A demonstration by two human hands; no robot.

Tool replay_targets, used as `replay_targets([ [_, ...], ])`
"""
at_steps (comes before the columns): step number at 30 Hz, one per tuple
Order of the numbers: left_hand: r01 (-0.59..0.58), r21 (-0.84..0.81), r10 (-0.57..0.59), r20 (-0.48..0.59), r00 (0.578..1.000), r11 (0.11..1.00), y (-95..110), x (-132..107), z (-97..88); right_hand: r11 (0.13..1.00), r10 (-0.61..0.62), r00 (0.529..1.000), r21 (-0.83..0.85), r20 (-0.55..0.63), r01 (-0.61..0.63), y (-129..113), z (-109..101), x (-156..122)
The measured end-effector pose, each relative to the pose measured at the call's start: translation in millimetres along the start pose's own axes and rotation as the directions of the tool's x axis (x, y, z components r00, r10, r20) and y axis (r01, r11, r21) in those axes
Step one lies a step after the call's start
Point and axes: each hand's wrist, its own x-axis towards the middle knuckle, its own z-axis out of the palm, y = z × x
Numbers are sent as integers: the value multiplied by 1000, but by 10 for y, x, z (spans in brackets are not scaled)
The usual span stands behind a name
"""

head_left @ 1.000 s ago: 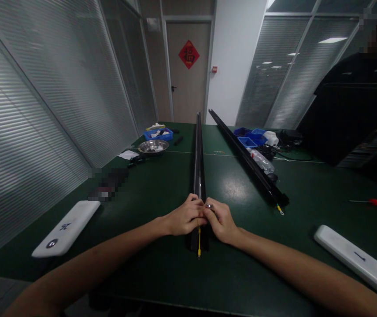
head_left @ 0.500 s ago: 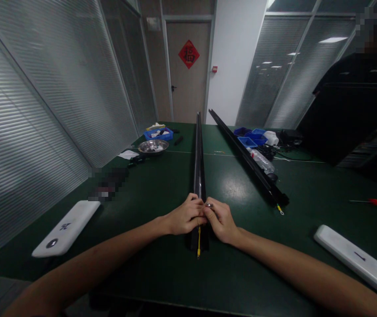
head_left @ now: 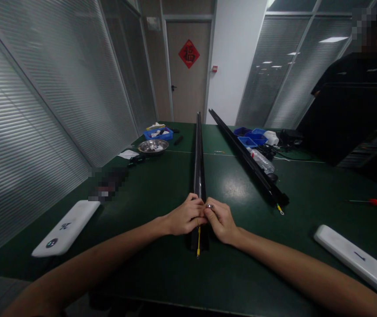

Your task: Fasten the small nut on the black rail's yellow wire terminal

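A long black rail (head_left: pixel 199 163), channel-shaped, runs away from me down the middle of the table. Both my hands meet over its near part, fingertips touching. My left hand (head_left: pixel 186 215) is closed on the rail from the left side. From the right, my right hand (head_left: pixel 222 222) is closed in a pinch; whatever sits between its fingers is hidden. A shiny metal bit, perhaps a finger ring, shows at its fingers. Below the hands, a short yellow wire (head_left: pixel 198 240) with a ring terminal hangs along the rail's near end.
A second black rail (head_left: pixel 248 158) lies slanted to the right, beside a plastic bottle (head_left: pixel 261 161) and blue bins (head_left: pixel 247 141). White numbered cases (head_left: pixel 68 226) lie at both sides. A metal bowl (head_left: pixel 153 146) stands back left, a red screwdriver (head_left: pixel 375 202) right. A person stands behind a black monitor.
My hands stay almost still on the rail. The yellow wire's end has shifted very slightly. The person at the back right has moved a little.
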Motion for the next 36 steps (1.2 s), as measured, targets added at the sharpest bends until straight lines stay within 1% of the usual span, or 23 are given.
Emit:
replay_targets([
  [4, 37, -7, -37, 26, 999, 999, 12, 5, -14, 1000, 12, 1000, 4, 3, -12, -6, -9, 8],
  [10, -3, -5, 3, -8, 1000, 1000, 45, 4, -21, 999, -5, 999, 49, 46, 3, -7, -27, 23],
  [15, 1, 8, -1, -2, 1000, 1000, 18, -1, 0, 1000, -3, 1000, 2, 24, 3, -18, -17, 16],
  [20, 25, -20, -25, 24, 999, 999, 1, -1, 3, 1000, 16, 1000, -16, 3, -16, -20, -5, 11],
  [28, -26, 4, 26, -20, 999, 1000, 47, -4, -12, 999, -9, 999, 50, 34, 7, -31, -26, 21],
  [33, -32, 16, 32, -22, 999, 999, 25, -11, 4, 1000, -9, 1000, 5, 11, 9, -31, -20, 6],
  [36, -22, -2, 22, -1, 1000, 1000, 8, -10, 9, 1000, -2, 1000, -9, 0, 2, -25, -9, -2],
])
